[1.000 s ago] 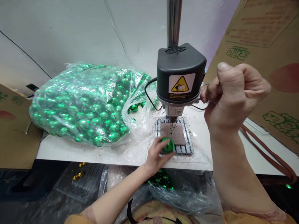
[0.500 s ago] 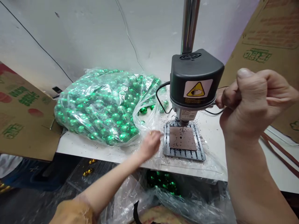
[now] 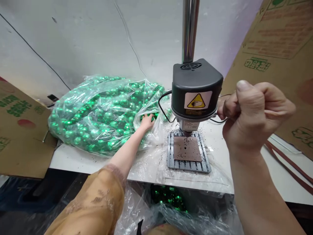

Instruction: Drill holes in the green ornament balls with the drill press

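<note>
My left hand [image 3: 147, 122] reaches into the mouth of a clear plastic bag [image 3: 80, 93] full of shiny green faceted balls [image 3: 119, 129]. Its fingers are spread over the balls at the opening; their tips are partly hidden. My right hand [image 3: 254, 114] is closed around the feed lever at the right side of a black-topped drill press [image 3: 195, 78]; the fist hides most of the lever. Under the bit, a brown square board [image 3: 190, 155] with a small dark hole lies on the slotted metal base [image 3: 205, 167]. Dark shavings are scattered on both.
A chrome column [image 3: 189, 32] rises behind the drill head. Cardboard flaps stand at the left [image 3: 22, 147] and right [image 3: 266, 42]. Below the white table's edge [image 3: 195, 187], more green balls [image 3: 168, 197] sit in clear plastic. A black cable [image 3: 160, 101] loops beside the drill.
My left hand has moved from beside the drill base, up and left into the bag's opening, and its closed fingers have spread. My right hand stays at the lever. The view has shifted slightly.
</note>
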Tool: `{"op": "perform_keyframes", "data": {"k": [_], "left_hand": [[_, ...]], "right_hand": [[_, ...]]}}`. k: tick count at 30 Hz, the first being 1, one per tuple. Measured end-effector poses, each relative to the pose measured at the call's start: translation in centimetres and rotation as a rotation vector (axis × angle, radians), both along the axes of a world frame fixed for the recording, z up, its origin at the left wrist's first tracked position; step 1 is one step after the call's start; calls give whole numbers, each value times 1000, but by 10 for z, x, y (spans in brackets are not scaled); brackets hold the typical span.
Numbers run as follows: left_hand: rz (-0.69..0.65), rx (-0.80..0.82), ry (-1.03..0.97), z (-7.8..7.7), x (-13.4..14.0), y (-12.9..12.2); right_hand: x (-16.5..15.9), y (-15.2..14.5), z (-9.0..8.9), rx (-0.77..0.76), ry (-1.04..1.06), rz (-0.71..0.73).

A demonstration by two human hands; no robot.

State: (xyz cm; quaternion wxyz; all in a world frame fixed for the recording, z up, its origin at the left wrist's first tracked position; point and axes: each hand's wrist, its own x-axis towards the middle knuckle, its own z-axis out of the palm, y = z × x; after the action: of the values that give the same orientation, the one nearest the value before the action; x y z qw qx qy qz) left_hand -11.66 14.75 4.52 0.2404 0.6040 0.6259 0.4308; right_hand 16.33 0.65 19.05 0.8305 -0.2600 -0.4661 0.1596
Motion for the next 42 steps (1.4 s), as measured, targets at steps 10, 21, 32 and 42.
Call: {"op": "perform_keyframes", "data": {"k": [10,21,32,42], "left_hand": [[-332,-183,-611,11,34,-111],[-397,-193,-502,-36,86,-135],[-443,-153,-401,-42,98,-132],[-353,7,-83,-43,110,-141]], "right_hand": [[0,1,1,15,25,3],[2,5,-2,32,10,34],[1,6,-4,-26,-33,-41],[2,6,-5,-17,-108,-80]]}}
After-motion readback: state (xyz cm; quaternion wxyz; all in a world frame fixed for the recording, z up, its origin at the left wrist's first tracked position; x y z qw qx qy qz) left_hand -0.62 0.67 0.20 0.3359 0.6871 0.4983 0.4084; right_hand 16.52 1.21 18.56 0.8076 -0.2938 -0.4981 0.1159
